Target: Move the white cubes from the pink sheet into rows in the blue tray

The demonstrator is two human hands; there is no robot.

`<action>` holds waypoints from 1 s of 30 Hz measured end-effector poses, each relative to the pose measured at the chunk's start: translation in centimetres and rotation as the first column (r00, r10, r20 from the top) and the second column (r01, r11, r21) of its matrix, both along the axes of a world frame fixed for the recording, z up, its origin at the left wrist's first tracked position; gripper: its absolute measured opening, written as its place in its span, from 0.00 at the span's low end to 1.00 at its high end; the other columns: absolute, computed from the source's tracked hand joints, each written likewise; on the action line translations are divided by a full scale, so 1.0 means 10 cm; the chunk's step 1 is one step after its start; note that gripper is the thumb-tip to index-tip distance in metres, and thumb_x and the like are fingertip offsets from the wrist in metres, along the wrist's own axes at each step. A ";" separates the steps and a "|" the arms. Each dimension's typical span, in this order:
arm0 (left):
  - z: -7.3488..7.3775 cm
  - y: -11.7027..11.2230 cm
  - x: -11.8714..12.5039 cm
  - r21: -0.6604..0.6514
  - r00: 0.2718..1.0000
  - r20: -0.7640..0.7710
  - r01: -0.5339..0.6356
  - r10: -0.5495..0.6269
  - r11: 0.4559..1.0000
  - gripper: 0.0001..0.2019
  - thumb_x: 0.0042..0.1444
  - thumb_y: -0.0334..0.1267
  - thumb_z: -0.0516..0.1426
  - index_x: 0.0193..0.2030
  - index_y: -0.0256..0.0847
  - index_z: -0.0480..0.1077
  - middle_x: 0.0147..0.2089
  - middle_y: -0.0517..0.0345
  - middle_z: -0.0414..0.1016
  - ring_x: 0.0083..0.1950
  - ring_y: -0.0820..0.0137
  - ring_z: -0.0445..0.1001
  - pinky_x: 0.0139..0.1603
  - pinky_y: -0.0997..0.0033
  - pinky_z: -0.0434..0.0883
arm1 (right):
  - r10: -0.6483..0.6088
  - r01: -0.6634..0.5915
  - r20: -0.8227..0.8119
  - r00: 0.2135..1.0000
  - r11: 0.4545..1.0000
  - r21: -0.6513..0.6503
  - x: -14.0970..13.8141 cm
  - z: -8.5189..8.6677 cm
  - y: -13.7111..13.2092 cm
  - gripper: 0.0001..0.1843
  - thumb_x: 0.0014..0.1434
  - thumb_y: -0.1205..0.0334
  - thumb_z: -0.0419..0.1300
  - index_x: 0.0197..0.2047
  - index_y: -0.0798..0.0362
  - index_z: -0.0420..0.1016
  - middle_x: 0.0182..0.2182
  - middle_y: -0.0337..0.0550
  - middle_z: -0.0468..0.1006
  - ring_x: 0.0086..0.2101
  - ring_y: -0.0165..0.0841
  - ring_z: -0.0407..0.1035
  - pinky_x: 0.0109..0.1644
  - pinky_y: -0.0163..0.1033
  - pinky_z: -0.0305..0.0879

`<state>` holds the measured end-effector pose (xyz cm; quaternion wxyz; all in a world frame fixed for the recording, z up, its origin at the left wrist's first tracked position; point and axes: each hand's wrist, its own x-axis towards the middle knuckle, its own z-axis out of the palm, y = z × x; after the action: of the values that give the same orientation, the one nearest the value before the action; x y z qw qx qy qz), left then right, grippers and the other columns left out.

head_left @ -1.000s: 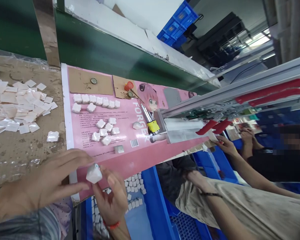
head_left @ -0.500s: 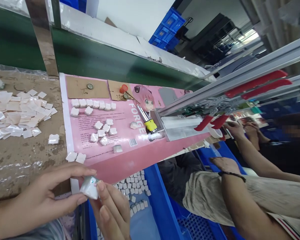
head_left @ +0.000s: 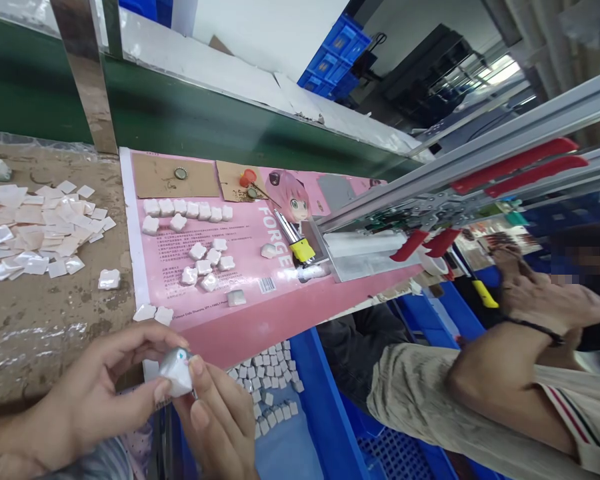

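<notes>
A small white block (head_left: 177, 375) with a glossy wrapped look and a small teal mark is held in front of me, above the near edge of the table. The thumb and fingers of my left hand (head_left: 93, 387) grip it from the left. My right hand (head_left: 217, 417) pinches its right side with thumb and fingertips. Just beyond my left fingers lie two white pieces (head_left: 153, 313) at the edge of the pink printed mat (head_left: 220, 337). Farther up the mat, several similar white pieces (head_left: 207, 260) lie in a group, with a row (head_left: 187, 209) behind them.
Thin pale square sheets (head_left: 40, 230) are heaped on the brown board at left. A yellow-handled tool (head_left: 300, 248) lies on the mat. Below the table edge, a blue crate (head_left: 325, 407) holds many white blocks. At right sits a co-worker (head_left: 510, 393) beyond a metal frame with red-handled pliers (head_left: 520, 167).
The white block has turned slightly in my fingers, both hands still on it. The co-worker's hands have lifted and come together, and a yellow-handled tool shows beside them.
</notes>
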<state>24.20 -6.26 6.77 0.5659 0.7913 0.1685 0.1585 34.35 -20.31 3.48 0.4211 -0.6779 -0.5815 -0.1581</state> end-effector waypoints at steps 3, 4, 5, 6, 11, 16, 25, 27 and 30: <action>0.04 0.12 -0.01 -0.077 0.998 -0.058 -0.024 0.020 0.997 0.10 0.61 0.48 0.54 0.49 0.56 0.66 0.45 0.65 0.79 0.45 0.71 0.79 0.43 0.80 0.78 | -0.080 0.080 -0.053 0.995 0.997 0.007 0.14 0.03 0.12 0.30 0.57 0.69 0.60 0.62 0.49 0.59 0.39 0.48 0.84 0.37 0.40 0.79 0.34 0.43 0.81; 0.05 0.18 -0.03 0.022 0.996 -0.073 -0.042 0.043 0.999 0.12 0.61 0.49 0.54 0.51 0.56 0.66 0.48 0.65 0.77 0.48 0.70 0.78 0.46 0.79 0.77 | -0.096 0.088 -0.124 0.988 0.994 -0.072 0.20 0.03 0.15 0.27 0.58 0.70 0.59 0.59 0.47 0.62 0.40 0.47 0.83 0.39 0.39 0.78 0.38 0.43 0.80; 0.05 0.25 -0.04 0.136 0.995 -0.081 -0.044 0.055 0.990 0.14 0.60 0.50 0.54 0.52 0.55 0.66 0.51 0.64 0.76 0.51 0.69 0.76 0.48 0.78 0.76 | -0.113 0.084 -0.197 0.974 0.985 -0.149 0.27 0.02 0.18 0.23 0.58 0.70 0.59 0.56 0.46 0.66 0.41 0.46 0.82 0.41 0.38 0.77 0.41 0.44 0.79; 0.04 0.32 -0.07 0.243 0.994 -0.090 -0.037 0.060 0.969 0.16 0.60 0.51 0.54 0.53 0.55 0.65 0.52 0.63 0.74 0.52 0.68 0.75 0.50 0.78 0.75 | -0.127 0.070 -0.256 0.958 0.973 -0.219 0.34 0.01 0.20 0.20 0.58 0.70 0.59 0.53 0.46 0.68 0.41 0.44 0.82 0.42 0.37 0.76 0.43 0.44 0.78; -0.17 0.65 -0.17 0.549 0.986 -0.157 0.141 -0.064 0.824 0.18 0.61 0.52 0.53 0.56 0.52 0.64 0.54 0.59 0.70 0.54 0.65 0.72 0.53 0.70 0.73 | -0.099 -0.053 -0.371 0.923 0.924 -0.378 0.47 -0.12 0.29 0.14 0.58 0.66 0.61 0.48 0.47 0.71 0.38 0.40 0.81 0.40 0.34 0.72 0.42 0.40 0.76; -0.53 0.74 -0.19 0.727 0.971 -0.206 0.233 -0.118 0.646 0.24 0.65 0.52 0.47 0.65 0.50 0.55 0.60 0.56 0.68 0.56 0.62 0.72 0.56 0.63 0.71 | -0.062 -0.101 -0.389 0.919 0.917 -0.386 0.53 -0.13 0.30 0.20 0.56 0.56 0.63 0.52 0.47 0.68 0.44 0.43 0.78 0.46 0.35 0.70 0.50 0.44 0.73; -0.59 0.65 -0.05 0.724 0.937 -0.273 0.348 -0.216 0.596 0.17 0.68 0.38 0.44 0.63 0.48 0.57 0.56 0.56 0.73 0.52 0.65 0.74 0.48 0.66 0.74 | -0.185 0.109 -0.133 0.974 0.893 -0.437 0.93 -0.17 0.56 0.18 0.60 0.58 0.59 0.53 0.53 0.68 0.42 0.48 0.79 0.47 0.42 0.64 0.52 0.51 0.69; -0.56 0.64 -0.02 0.739 0.952 -0.232 0.305 -0.197 0.600 0.18 0.68 0.43 0.44 0.63 0.47 0.57 0.54 0.56 0.74 0.51 0.64 0.75 0.47 0.66 0.74 | -0.151 0.071 -0.145 0.978 0.891 -0.449 0.95 -0.16 0.52 0.14 0.61 0.62 0.57 0.51 0.52 0.70 0.39 0.46 0.80 0.46 0.41 0.66 0.51 0.50 0.69; -0.52 0.62 0.01 0.742 0.969 -0.178 0.246 -0.171 0.623 0.19 0.67 0.47 0.44 0.62 0.45 0.57 0.51 0.57 0.77 0.47 0.65 0.77 0.47 0.67 0.75 | -0.090 -0.010 -0.184 0.979 0.876 -0.482 0.92 -0.09 0.36 0.16 0.61 0.64 0.56 0.53 0.52 0.69 0.41 0.46 0.80 0.45 0.40 0.68 0.49 0.48 0.71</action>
<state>24.31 -0.01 1.58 0.1890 0.9754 0.0191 0.1121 43.56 -16.67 2.60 0.2926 -0.7855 -0.5429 0.0516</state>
